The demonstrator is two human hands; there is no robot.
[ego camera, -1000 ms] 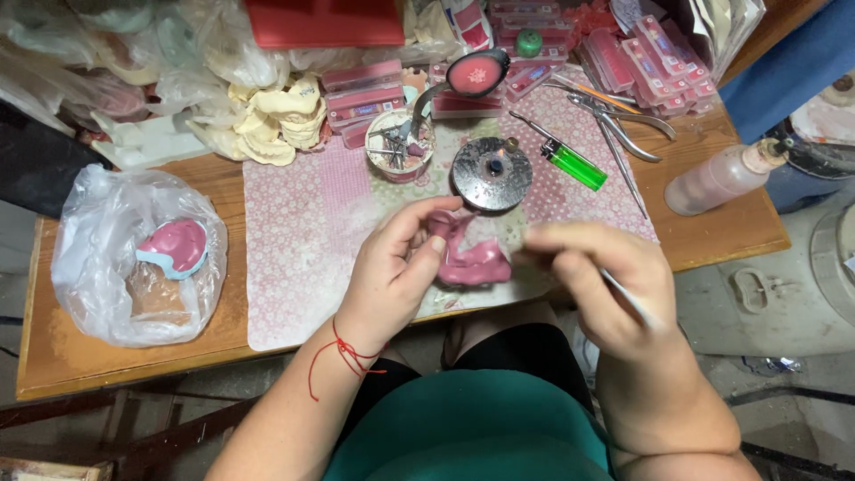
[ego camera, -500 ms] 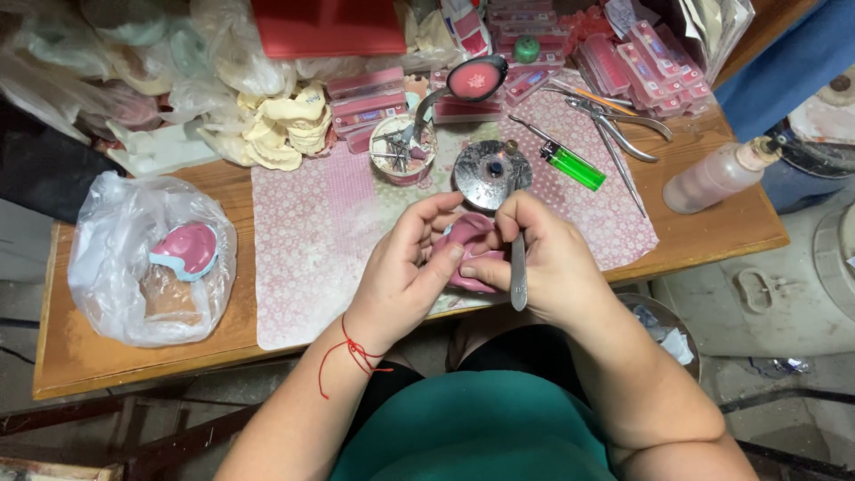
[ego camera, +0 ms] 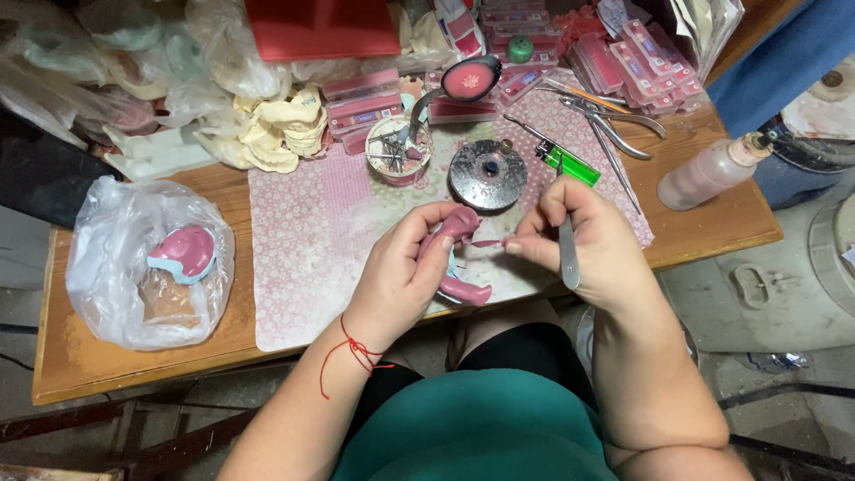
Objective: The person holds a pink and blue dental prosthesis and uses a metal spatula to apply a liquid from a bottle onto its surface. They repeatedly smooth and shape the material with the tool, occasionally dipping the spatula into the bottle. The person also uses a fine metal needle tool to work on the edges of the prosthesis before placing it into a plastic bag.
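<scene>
My left hand [ego camera: 403, 276] grips a pink wax denture piece [ego camera: 456, 258] over the table's front edge, with a red thread around the wrist. My right hand [ego camera: 588, 245] pinches a thin strip of pink wax [ego camera: 488, 242] that sticks out of the piece. The same hand also holds a slim metal tool [ego camera: 567, 249] pointing down along the palm. Both hands hover above the flowered pink cloth [ego camera: 312, 232], just in front of a round metal burner [ego camera: 487, 174].
A clear plastic bag [ego camera: 147, 263] with a pink and blue model lies at left. Behind the hands stand a small cup of tools [ego camera: 398, 151], a green lighter [ego camera: 570, 163], pliers [ego camera: 614, 120], a squeeze bottle [ego camera: 712, 169], pink boxes [ego camera: 361, 98] and plaster casts [ego camera: 267, 134].
My right hand has swung the metal tool down into the palm and moved its fingertips to the wax piece, where it now pinches a thin strip. My left hand has turned the piece slightly.
</scene>
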